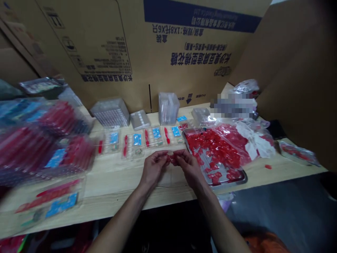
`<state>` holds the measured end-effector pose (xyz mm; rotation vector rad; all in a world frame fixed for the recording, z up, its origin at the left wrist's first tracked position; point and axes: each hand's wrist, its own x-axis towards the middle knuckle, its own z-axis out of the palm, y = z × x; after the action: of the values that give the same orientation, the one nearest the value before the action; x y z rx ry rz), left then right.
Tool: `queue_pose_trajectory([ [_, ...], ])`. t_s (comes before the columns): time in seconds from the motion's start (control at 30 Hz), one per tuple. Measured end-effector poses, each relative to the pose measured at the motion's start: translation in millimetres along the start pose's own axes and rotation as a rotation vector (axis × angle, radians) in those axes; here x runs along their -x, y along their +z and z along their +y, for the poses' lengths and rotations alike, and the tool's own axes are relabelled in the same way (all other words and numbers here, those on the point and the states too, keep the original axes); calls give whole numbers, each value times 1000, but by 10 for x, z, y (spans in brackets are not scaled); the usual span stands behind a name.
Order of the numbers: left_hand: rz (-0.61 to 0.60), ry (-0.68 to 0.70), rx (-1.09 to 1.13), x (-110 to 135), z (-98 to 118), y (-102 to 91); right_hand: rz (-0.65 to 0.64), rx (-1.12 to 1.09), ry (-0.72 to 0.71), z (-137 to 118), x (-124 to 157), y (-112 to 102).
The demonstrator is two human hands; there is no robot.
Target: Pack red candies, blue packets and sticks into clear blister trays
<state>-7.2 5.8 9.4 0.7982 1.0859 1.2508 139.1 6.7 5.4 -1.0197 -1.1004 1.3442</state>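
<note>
In the head view, take the metal tray on the tabletop as landmark. The left hand and the right hand meet just left of the tray, above the tabletop. Each grip is pinching, thumb against fingers, on a small red piece; it sits right at the fingertips, between the two hands, and is so covered by them that its shape cannot be told. The right hand is the nearer to the tray, close by its left edge

Inside the tray lie many red pieces, heaped toward its far side and thinner at its near side, with a clear plastic bag over its far right part. A white sheet lies on the bag, right of the tray. Left of the tray runs a row of clear packs with red utensils and blue packets; behind that row stand stacked clear plastic trays. Well left of the tray are blurred stacks of filled packs
</note>
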Motion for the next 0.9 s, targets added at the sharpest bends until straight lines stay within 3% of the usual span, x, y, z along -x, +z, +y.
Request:
queue_pose_trajectory([
  [0.17, -34, -177, 233, 128, 164, -173, -145, 330, -144, -31, 67, 98],
  [0.43, -14, -229, 237, 174, 218, -340, -229, 720, -469, -94, 177, 169],
  [0.7, -8, -170, 57, 199, 160, -362, -348, 1105, -522, -248, 268, 198],
  [0.8, -58, -155, 32, 232, 186, -430, -336, 1070, -494, -230, 278, 195],
  [0.9, -98, 9, -201, 238, 199, -582, -203, 885, -385, -70, 285, 216],
])
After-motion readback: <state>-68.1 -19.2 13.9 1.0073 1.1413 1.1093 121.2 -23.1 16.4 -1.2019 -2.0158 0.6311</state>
